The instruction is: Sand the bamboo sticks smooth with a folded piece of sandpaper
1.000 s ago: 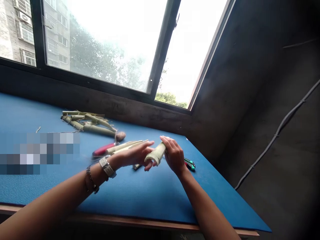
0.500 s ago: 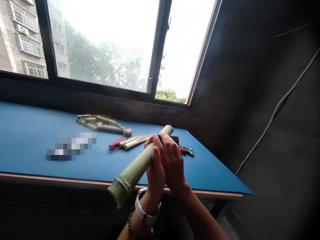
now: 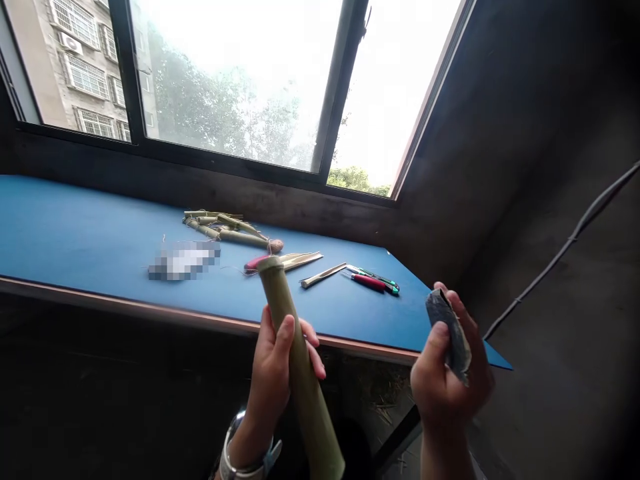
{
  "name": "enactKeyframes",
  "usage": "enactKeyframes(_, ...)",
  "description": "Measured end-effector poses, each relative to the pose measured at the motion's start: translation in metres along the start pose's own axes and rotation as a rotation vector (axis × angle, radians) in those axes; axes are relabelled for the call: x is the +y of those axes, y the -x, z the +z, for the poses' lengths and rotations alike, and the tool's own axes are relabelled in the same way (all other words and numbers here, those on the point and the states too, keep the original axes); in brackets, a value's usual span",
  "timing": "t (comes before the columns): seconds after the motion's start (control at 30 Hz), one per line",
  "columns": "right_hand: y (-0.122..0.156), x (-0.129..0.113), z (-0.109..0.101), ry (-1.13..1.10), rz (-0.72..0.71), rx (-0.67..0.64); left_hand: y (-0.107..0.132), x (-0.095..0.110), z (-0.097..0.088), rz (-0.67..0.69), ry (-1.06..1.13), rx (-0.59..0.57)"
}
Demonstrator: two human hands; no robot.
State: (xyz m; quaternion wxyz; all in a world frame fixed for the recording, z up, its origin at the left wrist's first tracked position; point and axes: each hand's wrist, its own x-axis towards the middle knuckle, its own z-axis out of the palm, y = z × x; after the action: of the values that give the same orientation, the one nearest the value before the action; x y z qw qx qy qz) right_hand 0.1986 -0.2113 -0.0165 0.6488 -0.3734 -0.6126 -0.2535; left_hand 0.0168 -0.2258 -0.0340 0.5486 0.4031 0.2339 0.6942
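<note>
While the left hand (image 3: 273, 373) closes its thumb and fingers around a green bamboo tube (image 3: 301, 373), held tilted in front of the table edge with its lower end cut off by the frame, the right hand (image 3: 445, 393) pinches a dark grey folded sheet (image 3: 449, 333) between curled fingers, partly hiding it. On the blue mat (image 3: 75, 227), a blurred patch (image 3: 184, 260) hides whatever lies there.

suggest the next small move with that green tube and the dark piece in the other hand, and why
Probably press the dark grey folded sheet, perhaps sandpaper, from your right hand against the green bamboo tube in your left hand and rub lengthwise, since the tube's long side lies exposed beyond your grip.
</note>
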Motion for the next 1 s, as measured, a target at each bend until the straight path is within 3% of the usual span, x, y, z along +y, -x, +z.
enactKeyframes(0.13, -0.007, -0.022, -0.001, -0.039, -0.193, -0.189, 0.017, -0.016, -0.004, -0.209, 0.104, -0.094)
enactKeyframes(0.23, -0.003, -0.038, 0.011, -0.062, -0.458, -0.403, 0.026, -0.028, -0.006, -0.309, 0.088, -0.011)
enactKeyframes(0.3, 0.0, -0.036, 0.021, -0.085, -0.639, -0.473, 0.031, -0.033, -0.006, -0.35, 0.082, 0.0)
enactKeyframes(0.37, -0.003, -0.021, 0.03, -0.096, -0.723, -0.504, 0.035, -0.035, -0.005, -0.379, 0.138, -0.101)
enactKeyframes(0.47, -0.018, 0.013, 0.034, -0.038, -0.629, -0.542, 0.038, -0.035, -0.001, -0.451, 0.237, -0.284)
enactKeyframes(0.53, -0.027, 0.027, 0.029, -0.024, -0.458, -0.477, 0.04, -0.034, 0.001, -0.49, 0.252, -0.299)
enactKeyframes(0.6, -0.029, 0.026, 0.021, -0.093, -0.371, -0.399, 0.041, -0.034, 0.002, -0.501, 0.217, -0.266)
enactKeyframes(0.67, -0.023, 0.016, 0.015, -0.154, -0.488, -0.466, 0.043, -0.034, 0.003, -0.492, 0.171, -0.243)
enactKeyframes(0.77, -0.012, 0.012, 0.013, -0.124, -0.725, -0.689, 0.046, -0.034, 0.002, -0.49, 0.122, -0.252)
enactKeyframes(0.83, -0.011, 0.02, 0.013, -0.062, -0.644, -0.684, 0.048, -0.032, 0.001, -0.497, 0.104, -0.277)
enactKeyframes(0.93, -0.012, 0.029, 0.011, -0.047, -0.462, -0.532, 0.049, -0.03, 0.001, -0.504, 0.106, -0.279)
enactKeyframes(1.0, -0.011, 0.027, 0.01, -0.107, -0.568, -0.6, 0.047, -0.03, 0.002, -0.497, 0.082, -0.23)
